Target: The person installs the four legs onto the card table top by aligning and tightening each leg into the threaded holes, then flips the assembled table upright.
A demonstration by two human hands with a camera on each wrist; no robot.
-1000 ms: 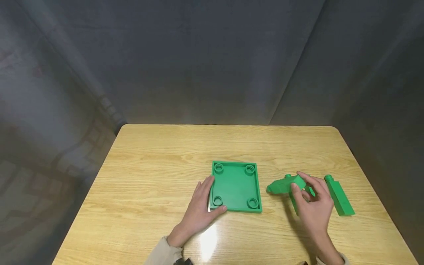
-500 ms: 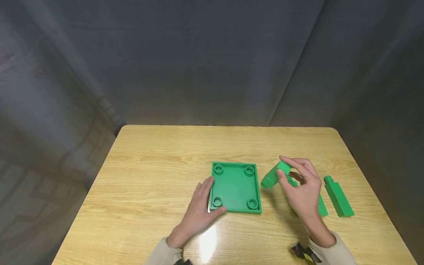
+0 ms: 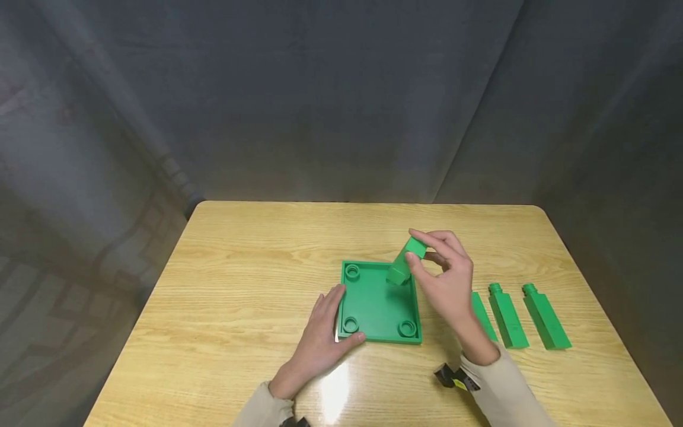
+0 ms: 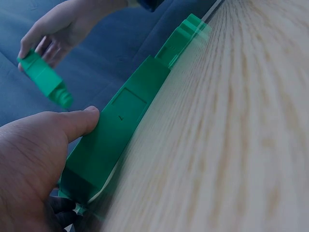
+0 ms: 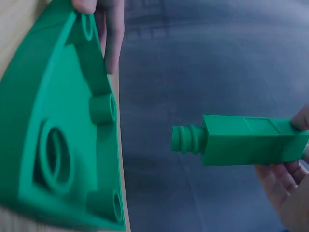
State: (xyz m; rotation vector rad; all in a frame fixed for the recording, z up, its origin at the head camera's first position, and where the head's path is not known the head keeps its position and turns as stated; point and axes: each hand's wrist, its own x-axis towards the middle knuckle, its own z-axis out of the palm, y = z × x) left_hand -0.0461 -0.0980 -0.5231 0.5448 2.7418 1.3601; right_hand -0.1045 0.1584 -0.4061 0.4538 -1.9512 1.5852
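Note:
A green square tabletop (image 3: 376, 303) lies underside up, with a raised rim and round threaded sockets in its corners. My left hand (image 3: 316, 344) holds its near left corner, fingers along the left rim and thumb on the front rim. My right hand (image 3: 448, 281) pinches a green tapered leg (image 3: 403, 264) by its wide end. Tilted, with its threaded tip downward, this leg hangs over the far right corner and hides the socket there in the head view. A gap between the threaded tip (image 5: 186, 139) and the tabletop shows in the right wrist view.
Three more green legs lie side by side at the right: an outer leg (image 3: 546, 320), a middle leg (image 3: 508, 317), and an inner leg (image 3: 482, 317) partly behind my right wrist. Dark curtains (image 3: 341, 107) stand behind the wooden table (image 3: 256, 249).
My right hand has lifted the leg from beside the others and carried it left to above the tabletop's far right corner, tipping it steeper. The left hand and tabletop stay in place.

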